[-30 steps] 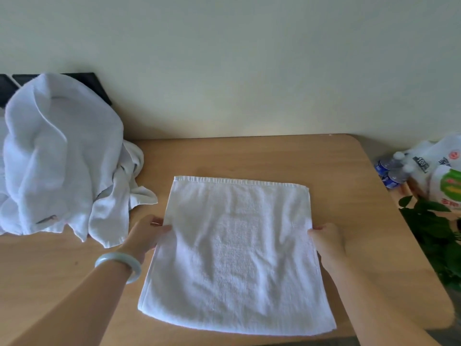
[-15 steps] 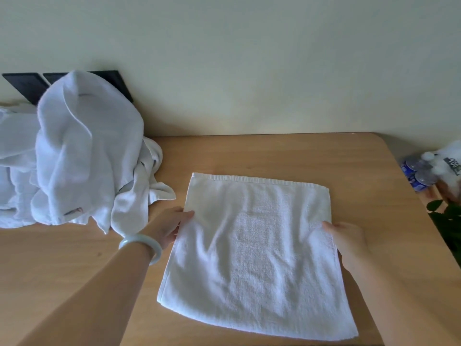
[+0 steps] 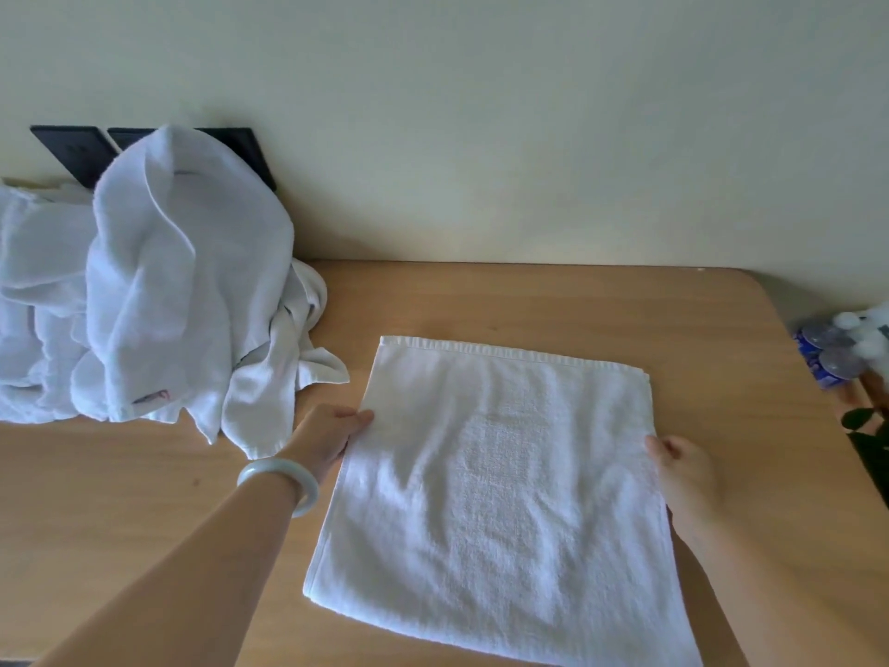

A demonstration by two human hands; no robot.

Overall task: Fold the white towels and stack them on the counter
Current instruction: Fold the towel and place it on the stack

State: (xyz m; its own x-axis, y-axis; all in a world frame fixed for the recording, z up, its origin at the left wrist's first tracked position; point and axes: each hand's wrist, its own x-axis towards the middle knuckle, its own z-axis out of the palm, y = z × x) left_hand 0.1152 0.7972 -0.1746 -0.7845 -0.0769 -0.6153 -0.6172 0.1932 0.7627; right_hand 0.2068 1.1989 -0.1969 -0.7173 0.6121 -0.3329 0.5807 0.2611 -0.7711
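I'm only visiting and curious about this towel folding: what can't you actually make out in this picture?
Head view only:
- Crumpled towel pile: the number of towels; folds overlap and the left edge cuts it off.
- Left hand and right hand: fingers tucked under the flat towel.
- Bottles: labels blurred, cut by the right edge.
- Black wall panels: partly covered by the pile.

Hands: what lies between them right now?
Only the flat towel, its side edges held by the left hand and right hand; the head view shows it.
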